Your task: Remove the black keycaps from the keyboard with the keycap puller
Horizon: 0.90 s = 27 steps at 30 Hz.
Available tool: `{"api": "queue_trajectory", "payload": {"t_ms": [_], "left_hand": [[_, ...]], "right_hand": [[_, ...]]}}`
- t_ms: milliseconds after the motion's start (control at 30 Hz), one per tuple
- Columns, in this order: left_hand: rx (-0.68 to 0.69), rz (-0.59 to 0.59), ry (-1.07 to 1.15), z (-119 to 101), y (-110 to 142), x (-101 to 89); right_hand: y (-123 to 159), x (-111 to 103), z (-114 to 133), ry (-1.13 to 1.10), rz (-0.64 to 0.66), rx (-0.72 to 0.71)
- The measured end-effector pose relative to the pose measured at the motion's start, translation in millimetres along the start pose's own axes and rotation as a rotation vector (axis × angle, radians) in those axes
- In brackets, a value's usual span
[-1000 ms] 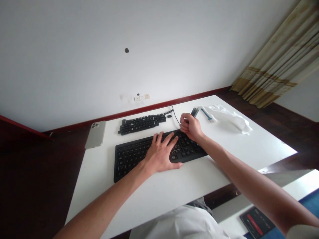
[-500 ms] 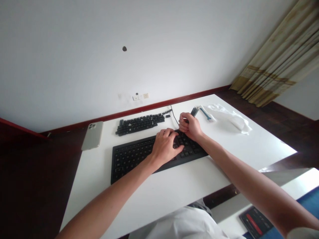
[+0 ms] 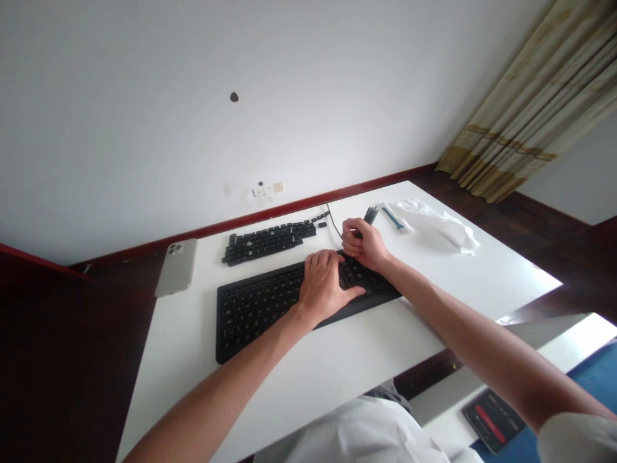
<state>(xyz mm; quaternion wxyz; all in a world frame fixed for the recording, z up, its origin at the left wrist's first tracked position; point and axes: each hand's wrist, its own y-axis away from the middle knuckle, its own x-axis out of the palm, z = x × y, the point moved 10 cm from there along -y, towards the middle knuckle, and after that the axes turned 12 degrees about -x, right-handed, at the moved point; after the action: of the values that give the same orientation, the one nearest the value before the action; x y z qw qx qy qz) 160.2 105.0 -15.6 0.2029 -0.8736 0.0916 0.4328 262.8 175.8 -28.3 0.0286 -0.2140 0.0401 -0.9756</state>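
A black keyboard [image 3: 260,302] lies on the white table; much of its left part shows bare key positions without caps. My left hand [image 3: 324,283] rests over its middle-right part, fingers together and thumb spread out, holding nothing that I can see. Beside it, above the keyboard's back right part, my right hand [image 3: 364,243] is closed round a slim dark brush-like tool [image 3: 371,215], whose upper end sticks out above the fist. Its lower end is hidden by the hands. Loose black keycaps [image 3: 270,241] stand in rows behind the keyboard.
A phone [image 3: 176,267] lies face down at the table's left edge. A teal-handled brush [image 3: 394,218] and crumpled white tissue [image 3: 443,225] lie at the back right. A black cable [image 3: 333,222] runs backwards. A dark box [image 3: 492,419] sits lower right.
My left hand has shifted slightly right along the keyboard, its thumb reaching further out. The right hand keeps its grip on the dark tool. The whole view has tilted a little.
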Motion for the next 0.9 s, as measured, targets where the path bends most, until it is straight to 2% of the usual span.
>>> {"api": "queue_trajectory", "payload": {"t_ms": [133,267,367,600,767,900], "left_hand": [[-0.020,-0.009,0.044,1.1,-0.2,-4.0],[-0.024,-0.018,0.043,1.0,-0.5,-4.8],[-0.005,-0.017,0.035,0.2,0.3,-3.9],[0.008,-0.010,0.021,1.0,0.1,-2.7],[0.005,-0.009,0.002,1.5,-2.0,-1.9],[0.004,-0.001,-0.004,1.7,-2.6,-1.5]], "right_hand": [[-1.7,-5.3,-3.1,-0.003,-0.033,0.028],[0.1,-14.4,4.9,0.039,-0.167,-0.123],[5.3,-9.2,11.2,0.119,-0.183,-0.222],[12.1,-4.0,0.7,0.097,-0.217,-0.069],[8.5,-10.2,0.6,0.007,-0.254,-0.090],[8.8,-17.6,0.8,0.000,-0.338,-0.131]]}}
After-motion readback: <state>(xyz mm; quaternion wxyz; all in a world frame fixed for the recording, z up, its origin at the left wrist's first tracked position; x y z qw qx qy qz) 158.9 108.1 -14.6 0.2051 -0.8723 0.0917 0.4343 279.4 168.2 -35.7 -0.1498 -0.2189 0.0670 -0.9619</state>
